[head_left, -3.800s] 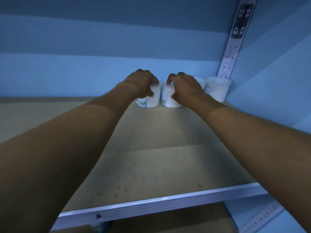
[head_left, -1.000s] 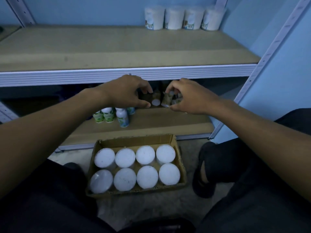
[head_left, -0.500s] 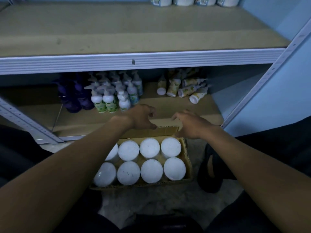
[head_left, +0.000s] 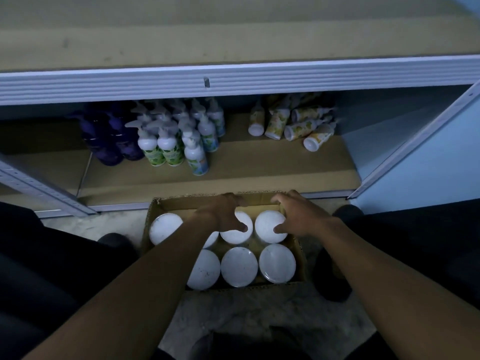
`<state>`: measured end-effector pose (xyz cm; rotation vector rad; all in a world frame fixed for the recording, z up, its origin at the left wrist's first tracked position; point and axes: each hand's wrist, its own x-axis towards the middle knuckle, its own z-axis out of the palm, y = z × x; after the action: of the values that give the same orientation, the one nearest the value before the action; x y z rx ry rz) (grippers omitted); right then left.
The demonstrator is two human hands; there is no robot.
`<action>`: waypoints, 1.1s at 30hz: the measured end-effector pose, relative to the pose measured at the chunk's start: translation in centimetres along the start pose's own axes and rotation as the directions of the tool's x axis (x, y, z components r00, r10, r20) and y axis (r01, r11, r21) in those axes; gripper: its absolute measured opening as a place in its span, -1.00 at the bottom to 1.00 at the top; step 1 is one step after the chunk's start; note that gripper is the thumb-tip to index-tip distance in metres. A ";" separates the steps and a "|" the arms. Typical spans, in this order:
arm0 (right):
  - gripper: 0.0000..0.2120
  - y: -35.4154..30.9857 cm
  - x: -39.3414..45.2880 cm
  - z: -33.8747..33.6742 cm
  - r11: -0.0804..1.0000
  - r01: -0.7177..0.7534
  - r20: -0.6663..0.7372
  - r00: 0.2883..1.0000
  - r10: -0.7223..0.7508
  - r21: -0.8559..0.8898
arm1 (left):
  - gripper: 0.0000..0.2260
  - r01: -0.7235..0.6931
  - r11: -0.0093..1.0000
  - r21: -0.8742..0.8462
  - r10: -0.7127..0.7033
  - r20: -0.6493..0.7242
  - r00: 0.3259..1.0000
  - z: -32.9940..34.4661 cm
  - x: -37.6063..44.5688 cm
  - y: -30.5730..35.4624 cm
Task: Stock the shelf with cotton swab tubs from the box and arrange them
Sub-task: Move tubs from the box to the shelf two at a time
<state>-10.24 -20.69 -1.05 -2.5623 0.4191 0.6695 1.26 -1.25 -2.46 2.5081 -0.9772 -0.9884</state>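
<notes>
White round lids mark the cotton swab tubs [head_left: 239,266] packed upright in two rows inside a brown cardboard box [head_left: 171,203] on the floor. Their tops are flat, pale and lightly speckled; the sides are hidden by the box walls and by each other. The left hand [head_left: 224,213] curls over a tub in the far row [head_left: 235,229], thumb on its near edge and fingers over the far rim, gripping it. The right hand [head_left: 298,216] grips the tub at the far right corner of the box [head_left: 268,226] the same way, thumb pressed on the lid and fingers wrapped round the far side against the box wall. Both tubs sit in the box, level with their neighbours. The left forearm covers part of both rows.

Beyond the box, the lower shelf [head_left: 259,172] carries dark purple bottles [head_left: 109,141] toward its left, white pump bottles with green labels [head_left: 176,139] at its middle, and yellow-labelled bottles [head_left: 298,126] lying tipped over near its right end. Above runs the pale metal front edge of the upper shelf [head_left: 233,81], its tan board bare where visible.
</notes>
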 end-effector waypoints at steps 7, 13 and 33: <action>-0.23 -0.5 1.4 2.5 1.000 0.002 0.051 0.999 -0.002 0.005 | -0.27 0.003 0.997 0.079 -0.005 0.016 1.000 2.9 1.4 -0.5; -0.22 -0.4 2.5 4.1 1.000 -0.005 0.054 0.999 0.006 -0.010 | -0.26 -0.018 0.989 0.149 0.017 0.010 1.000 4.9 2.3 -1.1; -0.25 -0.6 3.8 6.8 0.997 -0.010 -0.026 1.000 0.008 -0.077 | -0.25 0.022 0.994 0.105 -0.015 -0.073 0.997 6.7 2.7 -1.8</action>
<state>-9.44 -17.49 -8.08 -2.6455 0.4207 0.6687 -0.97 -1.77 -9.55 2.6236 -1.0110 -0.8666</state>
